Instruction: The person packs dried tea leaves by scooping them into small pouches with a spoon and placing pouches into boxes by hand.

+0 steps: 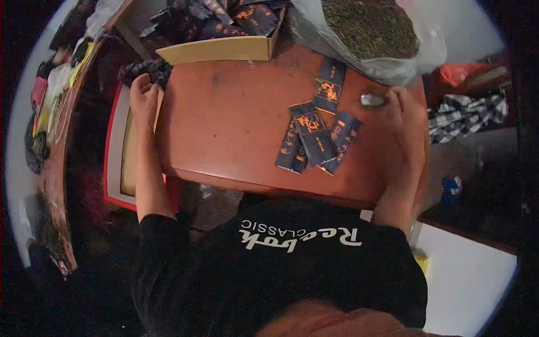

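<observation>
My left hand [145, 101] is over the left edge of the red-brown table [224, 112], its fingers curled in against a black crumpled item [130, 71]; what they grip is hidden. At the table's right side, my right hand [403, 106] is closed at the end of a small shiny metal spoon-like piece [371, 100], slightly blurred. Several black packets with orange print [311, 123] lie overlapping left of that hand. Beyond them stands a clear plastic bag [365, 67] of dark green-brown loose leaves [370, 28].
A cardboard box [219, 49] at the back holds many black packets [252, 19]. A red-edged open box [114, 151] is beside the table on the left. Checkered cloth [469, 115] lies to the right. A white surface [466, 275] is at the lower right.
</observation>
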Demonstrator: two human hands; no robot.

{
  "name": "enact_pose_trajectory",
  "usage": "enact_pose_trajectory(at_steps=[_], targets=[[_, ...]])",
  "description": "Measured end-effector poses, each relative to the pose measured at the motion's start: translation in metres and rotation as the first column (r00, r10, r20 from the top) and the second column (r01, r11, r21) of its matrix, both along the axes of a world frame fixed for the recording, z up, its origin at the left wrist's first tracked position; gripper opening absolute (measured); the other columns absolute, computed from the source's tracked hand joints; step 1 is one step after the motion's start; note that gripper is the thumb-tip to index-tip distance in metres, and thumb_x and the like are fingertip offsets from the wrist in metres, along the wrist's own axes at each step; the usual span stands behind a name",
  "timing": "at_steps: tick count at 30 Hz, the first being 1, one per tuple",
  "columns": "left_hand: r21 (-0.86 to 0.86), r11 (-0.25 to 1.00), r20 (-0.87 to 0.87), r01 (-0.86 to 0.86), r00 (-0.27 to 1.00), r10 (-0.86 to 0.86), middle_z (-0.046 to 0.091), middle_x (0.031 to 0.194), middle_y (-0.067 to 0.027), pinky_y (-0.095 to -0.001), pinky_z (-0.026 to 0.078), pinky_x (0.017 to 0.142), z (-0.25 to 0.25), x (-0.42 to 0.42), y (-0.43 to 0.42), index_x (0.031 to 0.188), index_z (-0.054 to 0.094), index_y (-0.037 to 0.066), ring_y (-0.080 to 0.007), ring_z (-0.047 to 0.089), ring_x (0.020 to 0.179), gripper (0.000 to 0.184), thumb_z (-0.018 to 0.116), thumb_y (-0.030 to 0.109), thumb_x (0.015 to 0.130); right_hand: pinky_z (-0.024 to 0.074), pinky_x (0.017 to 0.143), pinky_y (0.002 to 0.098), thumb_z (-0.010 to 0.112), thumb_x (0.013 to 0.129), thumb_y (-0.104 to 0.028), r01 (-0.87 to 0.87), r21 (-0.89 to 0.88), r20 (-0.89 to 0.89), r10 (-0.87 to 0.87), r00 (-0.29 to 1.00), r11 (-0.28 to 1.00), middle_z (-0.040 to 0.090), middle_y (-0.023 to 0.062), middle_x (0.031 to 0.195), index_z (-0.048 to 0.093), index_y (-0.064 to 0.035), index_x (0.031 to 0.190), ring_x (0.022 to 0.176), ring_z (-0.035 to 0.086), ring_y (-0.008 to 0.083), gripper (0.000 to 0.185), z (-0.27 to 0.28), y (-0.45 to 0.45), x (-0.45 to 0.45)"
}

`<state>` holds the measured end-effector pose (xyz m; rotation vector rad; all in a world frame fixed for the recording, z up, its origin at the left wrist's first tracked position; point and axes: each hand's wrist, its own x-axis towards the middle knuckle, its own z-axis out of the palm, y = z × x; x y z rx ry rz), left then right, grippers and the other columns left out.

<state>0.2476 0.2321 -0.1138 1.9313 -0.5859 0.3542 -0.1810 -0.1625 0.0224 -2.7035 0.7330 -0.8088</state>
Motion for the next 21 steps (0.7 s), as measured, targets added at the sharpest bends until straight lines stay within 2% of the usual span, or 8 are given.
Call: enact_pose_trajectory(at_steps=[3,5,7,9,11,14,17,21], targets=[[-0.064,0.975,0.003,0.214,0.977,-0.214,0.066,0.103,-0.0096,-0.0315,0.052,0.084,0.041,-0.055,-0.040,0.119,0.061,0.001,-0.0175,0.065,0.092,0.033,0.066,0.010,0.088,0.0501,0.070,0.0461,0.052,0.098,-0.025,-0.057,0.113,-0.033,0.061,0.998,0.992,0.067,0.0207,0.085,0.063,-0.0051,0.097,0.082,0.065,0.0414,0.022,-0.002,0.003,0.013],[0.201,0.924,-0.038,0.324,0.946,-0.323,0.067,0.108,-0.0115,-0.0308,0.052,0.085,0.079,-0.099,-0.074,0.118,0.062,0.002,-0.0184,0.067,0.096,0.032,0.069,0.010,0.087,0.0500,0.070,0.0469,0.053,0.098,-0.026,-0.109,0.178,-0.024,0.115,0.993,0.978,0.067,0.0203,0.084,0.063,-0.0048,0.096,0.081,0.065,0.0415,0.023,-0.003,0.001,0.018],[0.356,0.803,-0.178,0.477,0.879,-0.443,0.067,0.114,-0.0154,-0.0349,0.052,0.087,0.102,-0.140,-0.113,0.121,0.060,0.004,-0.0239,0.067,0.102,0.037,0.070,0.016,0.087,0.0500,0.069,0.0474,0.054,0.097,-0.027,-0.170,0.213,0.002,0.173,0.985,0.962,0.067,0.0202,0.082,0.063,-0.0045,0.095,0.080,0.065,0.0414,0.024,-0.008,-0.001,0.014],[0.271,0.765,-0.097,0.584,0.807,-0.582,0.065,0.118,-0.0188,-0.0407,0.051,0.090,0.077,-0.158,-0.155,0.128,0.056,0.006,-0.0318,0.065,0.107,0.050,0.071,0.028,0.086,0.0499,0.068,0.0476,0.054,0.097,-0.028,-0.146,0.226,-0.002,0.150,0.989,0.963,0.067,0.0202,0.081,0.063,-0.0045,0.095,0.079,0.065,0.0412,0.025,-0.012,-0.003,0.013],[0.386,0.727,-0.159,0.568,0.817,-0.554,0.064,0.121,-0.0194,-0.0449,0.050,0.092,0.087,-0.190,-0.195,0.131,0.052,0.005,-0.0360,0.063,0.111,0.067,0.073,0.045,0.082,0.0497,0.068,0.0482,0.054,0.097,-0.028,-0.137,0.262,0.023,0.136,0.990,0.955,0.067,0.0204,0.080,0.063,-0.0047,0.095,0.079,0.065,0.0413,0.025,-0.018,-0.007,0.010],[0.539,0.680,0.046,0.496,0.789,-0.612,0.064,0.119,-0.0206,-0.0481,0.051,0.089,0.080,-0.213,-0.248,0.125,0.051,0.004,-0.0392,0.063,0.109,0.075,0.074,0.055,0.076,0.0494,0.068,0.0497,0.053,0.098,-0.029,-0.160,0.312,0.105,0.134,0.985,0.936,0.067,0.0206,0.081,0.064,-0.0051,0.095,0.080,0.065,0.0419,0.026,-0.030,-0.013,0.002],[0.738,0.595,0.059,0.318,0.848,-0.526,0.064,0.115,-0.0215,-0.0527,0.052,0.085,0.093,-0.235,-0.275,0.119,0.051,0.004,-0.0417,0.063,0.106,0.078,0.075,0.062,0.072,0.0492,0.069,0.0517,0.052,0.098,-0.030,-0.176,0.280,0.147,0.139,0.979,0.944,0.067,0.0206,0.083,0.062,-0.0055,0.096,0.081,0.065,0.0429,0.027,-0.034,-0.017,-0.002],[0.784,0.550,0.047,0.286,0.857,-0.513,0.064,0.112,-0.0218,-0.0552,0.052,0.084,0.092,-0.239,-0.291,0.116,0.051,0.004,-0.0435,0.064,0.104,0.070,0.074,0.054,0.074,0.0491,0.070,0.0535,0.051,0.099,-0.032,-0.138,0.259,0.101,0.115,0.988,0.956,0.067,0.0212,0.085,0.060,-0.0061,0.096,0.083,0.064,0.0441,0.027,-0.033,-0.012,-0.002]])
